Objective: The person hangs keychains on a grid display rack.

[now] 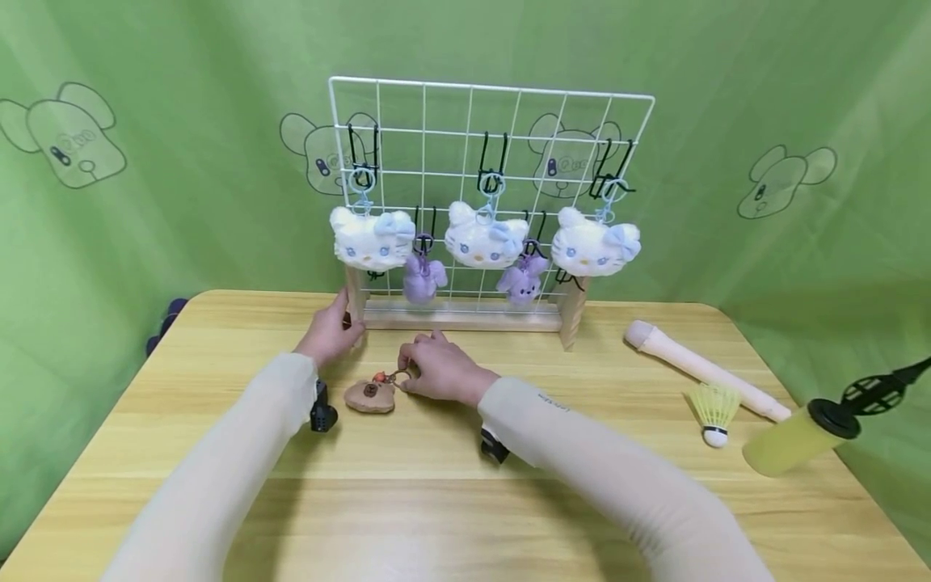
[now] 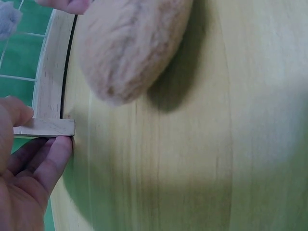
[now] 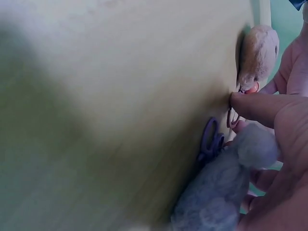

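My left hand point(image 1: 329, 333) grips the left wooden foot point(image 2: 50, 127) of a white wire grid rack point(image 1: 465, 318), thumb on one side and fingers on the other. Just right of it, a brown plush keychain point(image 1: 369, 398) with an orange bead lies on the table. My right hand point(image 1: 445, 370) pinches that keychain's metal ring point(image 3: 233, 118) between thumb and finger. Below the right palm, the right wrist view shows a greyish-purple plush keychain point(image 3: 211, 195) with a purple ring; the head view hides it. Whether the palm touches it, I cannot tell.
Three white cat plush keychains point(image 1: 486, 242) hang on the rack's upper hooks, with two purple plush keychains point(image 1: 423, 279) lower. At the table's right lie a pale pink microphone-shaped stick point(image 1: 698, 368), a yellow shuttlecock point(image 1: 714, 408) and a yellow cylinder with a black top point(image 1: 789, 443).
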`<state>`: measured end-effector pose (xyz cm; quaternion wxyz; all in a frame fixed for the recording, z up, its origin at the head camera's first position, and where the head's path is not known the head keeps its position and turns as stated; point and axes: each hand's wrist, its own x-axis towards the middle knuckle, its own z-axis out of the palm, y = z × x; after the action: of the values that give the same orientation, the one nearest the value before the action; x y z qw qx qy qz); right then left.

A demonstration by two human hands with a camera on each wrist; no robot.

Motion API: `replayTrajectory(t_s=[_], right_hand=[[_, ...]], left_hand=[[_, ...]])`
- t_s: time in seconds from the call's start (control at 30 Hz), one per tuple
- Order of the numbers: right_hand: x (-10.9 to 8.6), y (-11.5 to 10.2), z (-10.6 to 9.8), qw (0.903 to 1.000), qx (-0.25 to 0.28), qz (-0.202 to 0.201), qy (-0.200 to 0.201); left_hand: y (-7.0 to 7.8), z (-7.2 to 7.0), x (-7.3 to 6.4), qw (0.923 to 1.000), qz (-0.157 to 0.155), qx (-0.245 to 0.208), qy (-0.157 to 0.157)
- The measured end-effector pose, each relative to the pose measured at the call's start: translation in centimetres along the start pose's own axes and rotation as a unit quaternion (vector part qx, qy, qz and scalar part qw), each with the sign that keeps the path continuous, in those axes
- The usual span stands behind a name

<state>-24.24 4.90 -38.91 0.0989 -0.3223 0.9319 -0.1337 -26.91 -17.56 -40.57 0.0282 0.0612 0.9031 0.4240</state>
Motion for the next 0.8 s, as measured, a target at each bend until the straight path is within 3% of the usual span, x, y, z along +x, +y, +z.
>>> replayTrajectory(t_s=[0.2, 0.5, 0.67, 0.8], right_hand=[[0.0, 0.2, -0.1, 0.9988, 0.047, 0.008, -0.014], [0.0, 1.2, -0.4, 0.9916, 0.119, -0.039, -0.032], [-0.4, 2.0, -0.6, 0.9892, 0.134, -0.059, -0.010], [-0.7, 2.5, -0.9, 0.9811, 0.182, -0.062, 0.022]], left_hand=[[-0.1, 0.0, 0.0, 1.0000, -0.001, -0.001, -0.001], [-0.1, 0.2, 0.1, 1.0000, -0.001, -0.009, -0.003], [-0.1, 0.1, 0.0, 1.0000, 0.004, -0.004, 0.001], [-0.1, 0.1, 0.0, 1.0000, 0.007, -0.003, 0.001]])
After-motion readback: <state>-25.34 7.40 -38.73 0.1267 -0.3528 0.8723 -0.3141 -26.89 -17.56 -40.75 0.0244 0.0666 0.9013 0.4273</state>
